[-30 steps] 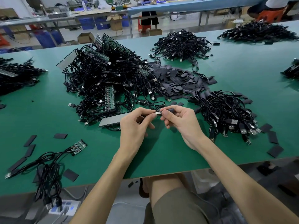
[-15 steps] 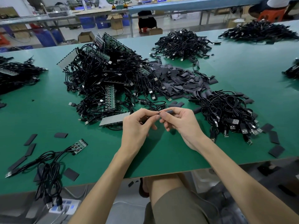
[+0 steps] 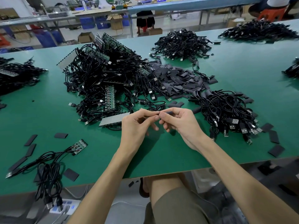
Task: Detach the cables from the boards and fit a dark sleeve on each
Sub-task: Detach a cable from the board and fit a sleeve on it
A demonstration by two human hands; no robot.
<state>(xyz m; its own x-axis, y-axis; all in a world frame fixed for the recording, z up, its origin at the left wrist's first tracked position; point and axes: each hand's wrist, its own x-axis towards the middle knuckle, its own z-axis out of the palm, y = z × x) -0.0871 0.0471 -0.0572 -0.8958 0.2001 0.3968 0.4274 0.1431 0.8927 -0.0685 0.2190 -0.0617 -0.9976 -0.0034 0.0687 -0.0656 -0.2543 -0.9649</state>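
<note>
Sliding the flat dark grey sleeve on cleanly likely means lining its mouth up square with the cable end, then pushing straight. The hands meet fingertip to fingertip just above the green table. The right hand pinches the sleeve and the left hand pinches the cable end, which its fingers hide.

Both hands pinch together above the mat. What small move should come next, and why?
Probably slide the dark sleeve, pinched in the right hand, further onto the cable end that the left hand pinches: the hands meet and part of the sleeve shows beyond them, so the fit looks unfinished.
</note>
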